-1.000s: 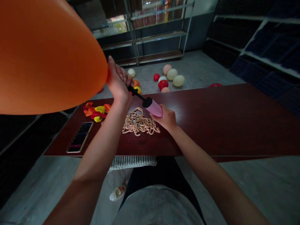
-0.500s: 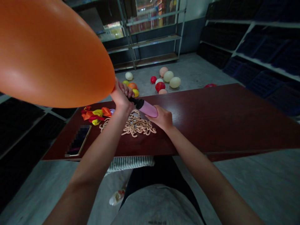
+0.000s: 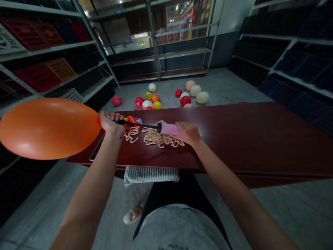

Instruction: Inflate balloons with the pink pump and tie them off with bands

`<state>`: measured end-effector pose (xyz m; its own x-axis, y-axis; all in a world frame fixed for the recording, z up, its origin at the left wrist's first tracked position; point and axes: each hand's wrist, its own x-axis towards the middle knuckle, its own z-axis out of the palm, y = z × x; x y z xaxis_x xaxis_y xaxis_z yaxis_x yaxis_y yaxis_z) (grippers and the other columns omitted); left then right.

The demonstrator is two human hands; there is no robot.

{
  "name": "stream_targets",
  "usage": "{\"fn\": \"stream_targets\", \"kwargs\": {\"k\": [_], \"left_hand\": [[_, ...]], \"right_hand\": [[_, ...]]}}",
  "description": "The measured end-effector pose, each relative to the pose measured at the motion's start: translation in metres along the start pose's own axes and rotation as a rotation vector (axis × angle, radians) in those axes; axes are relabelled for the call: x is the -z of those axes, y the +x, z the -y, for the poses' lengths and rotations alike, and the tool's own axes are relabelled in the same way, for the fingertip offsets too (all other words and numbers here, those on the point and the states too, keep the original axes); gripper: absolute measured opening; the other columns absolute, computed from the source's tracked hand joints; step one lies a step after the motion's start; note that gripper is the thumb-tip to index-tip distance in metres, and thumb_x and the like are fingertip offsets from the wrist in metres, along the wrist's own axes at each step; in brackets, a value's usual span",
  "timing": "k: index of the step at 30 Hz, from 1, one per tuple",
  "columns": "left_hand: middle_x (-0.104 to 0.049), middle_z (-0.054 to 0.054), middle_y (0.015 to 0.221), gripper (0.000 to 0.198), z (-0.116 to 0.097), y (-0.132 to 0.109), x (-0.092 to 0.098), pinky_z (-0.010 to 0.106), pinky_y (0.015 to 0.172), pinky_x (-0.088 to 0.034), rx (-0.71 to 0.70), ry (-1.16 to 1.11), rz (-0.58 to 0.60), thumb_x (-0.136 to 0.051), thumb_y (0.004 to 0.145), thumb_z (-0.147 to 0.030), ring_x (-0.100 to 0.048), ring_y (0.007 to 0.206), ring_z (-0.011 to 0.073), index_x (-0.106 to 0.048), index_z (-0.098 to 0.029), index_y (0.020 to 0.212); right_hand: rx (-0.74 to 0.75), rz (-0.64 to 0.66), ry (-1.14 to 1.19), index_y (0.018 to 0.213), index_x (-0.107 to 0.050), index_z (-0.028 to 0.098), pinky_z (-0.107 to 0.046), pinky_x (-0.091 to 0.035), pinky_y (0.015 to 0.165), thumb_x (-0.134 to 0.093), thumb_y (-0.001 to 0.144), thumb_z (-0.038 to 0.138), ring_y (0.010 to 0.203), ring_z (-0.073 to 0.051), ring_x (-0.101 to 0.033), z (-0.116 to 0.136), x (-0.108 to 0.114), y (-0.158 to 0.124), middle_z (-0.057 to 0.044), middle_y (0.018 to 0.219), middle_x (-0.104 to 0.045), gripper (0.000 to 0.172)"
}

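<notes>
On my feed the operator's forearms are bare, with no sleeve showing from the left hand point(image 3: 111, 124) or the right hand point(image 3: 187, 133) back toward the elbows. A small dark mark point(image 3: 120, 138) sits on the left wrist, just behind the hand. Below, I see a grey T-shirt point(image 3: 179, 227) with dark lettering at its lower edge, above black clothing point(image 3: 166, 191).

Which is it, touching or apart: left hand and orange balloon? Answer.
Touching: the head view shows the left hand closed on the narrow end of the orange balloon.
</notes>
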<state>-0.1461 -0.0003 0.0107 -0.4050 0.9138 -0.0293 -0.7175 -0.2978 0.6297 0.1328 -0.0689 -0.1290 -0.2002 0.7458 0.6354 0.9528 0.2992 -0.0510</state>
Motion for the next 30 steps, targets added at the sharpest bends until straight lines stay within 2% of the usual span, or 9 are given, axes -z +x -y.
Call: {"fn": "stream_targets", "kwargs": {"k": [4,8,11,14,16,19,22,25,30], "left_hand": [[-0.019,-0.006,0.045,0.043,-0.007,-0.001,-0.015,0.025,0.040,-0.022,-0.064,0.007,0.061,-0.035,0.100,-0.023,-0.020,0.034,0.0077,-0.018,-0.020,0.060],[-0.019,-0.005,0.046,0.047,0.002,-0.015,-0.061,0.026,0.040,-0.021,-0.133,0.052,0.233,-0.038,0.103,-0.030,-0.021,0.035,0.0085,-0.019,-0.020,0.061],[-0.017,-0.005,0.047,0.049,0.024,-0.032,-0.099,0.026,0.039,-0.021,-0.146,0.091,0.350,-0.037,0.105,-0.034,-0.021,0.035,0.0081,-0.019,-0.021,0.060],[-0.015,-0.006,0.046,0.052,0.060,-0.050,-0.122,0.026,0.038,-0.017,-0.125,0.127,0.433,-0.039,0.105,-0.036,-0.018,0.035,0.0077,-0.020,-0.022,0.059],[-0.017,-0.007,0.046,0.052,0.090,-0.062,-0.126,0.025,0.037,-0.018,-0.095,0.151,0.451,-0.043,0.104,-0.037,-0.018,0.034,0.0074,-0.022,-0.022,0.059],[-0.016,-0.007,0.045,0.053,0.128,-0.077,-0.119,0.025,0.035,-0.018,-0.037,0.171,0.438,-0.045,0.102,-0.041,-0.020,0.032,0.0084,-0.023,-0.023,0.057],[-0.016,-0.008,0.047,0.052,0.144,-0.082,-0.110,0.025,0.034,-0.019,-0.009,0.173,0.384,-0.047,0.101,-0.041,-0.021,0.031,0.0085,-0.023,-0.023,0.059],[-0.016,-0.008,0.045,0.050,0.135,-0.077,-0.108,0.025,0.034,-0.020,0.027,0.158,0.352,-0.044,0.102,-0.039,-0.021,0.030,0.0076,-0.022,-0.023,0.060],[-0.018,-0.008,0.042,0.048,0.094,-0.058,-0.102,0.026,0.034,-0.020,0.041,0.096,0.342,-0.039,0.103,-0.031,-0.022,0.030,0.0080,-0.020,-0.022,0.060]], "right_hand": [[-0.030,-0.041,0.086,0.101,-0.066,0.019,-0.031,-0.042,0.069,-0.066,0.083,0.058,0.081,-0.022,-0.070,0.006,0.000,0.003,-0.007,0.091,-0.075,0.044],[-0.158,-0.103,0.185,0.103,-0.066,0.019,-0.030,-0.045,0.066,-0.066,0.081,0.063,0.079,-0.023,-0.071,0.005,0.002,0.001,-0.008,0.090,-0.076,0.049],[-0.245,-0.121,0.232,0.101,-0.064,0.019,-0.030,-0.045,0.063,-0.065,0.081,0.063,0.075,-0.023,-0.071,0.001,0.001,-0.002,-0.008,0.086,-0.075,0.048],[-0.309,-0.136,0.251,0.100,-0.062,0.019,-0.031,-0.045,0.062,-0.061,0.084,0.064,0.073,-0.024,-0.071,-0.004,-0.002,-0.003,-0.009,0.086,-0.075,0.047],[-0.357,-0.141,0.244,0.101,-0.061,0.019,-0.031,-0.045,0.061,-0.059,0.084,0.064,0.073,-0.024,-0.071,-0.005,-0.006,-0.004,-0.009,0.086,-0.075,0.048],[-0.410,-0.124,0.222,0.101,-0.061,0.019,-0.031,-0.044,0.060,-0.059,0.083,0.066,0.072,-0.026,-0.071,-0.008,-0.010,-0.004,-0.010,0.084,-0.074,0.050],[-0.414,-0.111,0.216,0.102,-0.061,0.020,-0.031,-0.044,0.060,-0.060,0.083,0.067,0.073,-0.027,-0.071,-0.009,-0.010,-0.004,-0.009,0.084,-0.075,0.051],[-0.385,-0.133,0.227,0.105,-0.062,0.020,-0.030,-0.044,0.062,-0.059,0.084,0.068,0.078,-0.026,-0.072,-0.009,-0.008,-0.003,-0.009,0.089,-0.075,0.052],[-0.296,-0.174,0.206,0.105,-0.065,0.019,-0.029,-0.045,0.065,-0.060,0.084,0.066,0.080,-0.024,-0.072,-0.007,-0.002,-0.002,-0.009,0.091,-0.076,0.052]]}}
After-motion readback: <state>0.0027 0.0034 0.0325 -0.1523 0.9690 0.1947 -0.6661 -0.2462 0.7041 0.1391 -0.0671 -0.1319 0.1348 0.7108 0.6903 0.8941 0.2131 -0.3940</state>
